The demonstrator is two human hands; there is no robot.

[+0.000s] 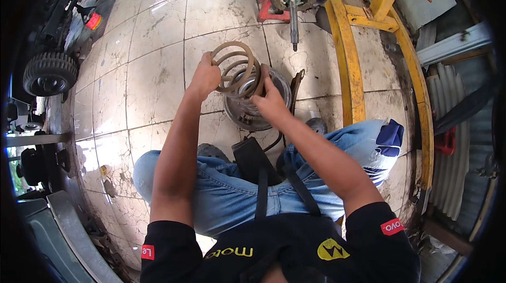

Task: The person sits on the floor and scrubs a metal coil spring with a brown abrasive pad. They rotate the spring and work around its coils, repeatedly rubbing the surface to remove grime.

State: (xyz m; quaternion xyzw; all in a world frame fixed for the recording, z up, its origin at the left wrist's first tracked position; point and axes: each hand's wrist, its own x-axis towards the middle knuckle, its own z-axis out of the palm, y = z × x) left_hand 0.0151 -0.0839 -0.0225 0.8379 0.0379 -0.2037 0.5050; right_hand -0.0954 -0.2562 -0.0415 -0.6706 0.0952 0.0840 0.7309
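Note:
A brown coil spring (240,47) is held at a tilt between my two hands. My left hand (204,78) is closed round the coils on the left side. On the right, my right hand (270,97) grips the lower right part of the spring, its thumb pointing inward. Beneath the spring a round metal drum-like part (247,119) rests on the tiled floor. The lower coils overlap its rim, and I cannot tell whether they touch it. My hands and the coils hide part of the drum-like part.
A yellow steel frame (348,72) runs along the right. At the far side a metal hub with a splined shaft (294,25) stands by a red stand (271,10). A thin rusty strip (297,89) lies beside the drum-like part. Vehicles with a black tyre (50,74) line the left.

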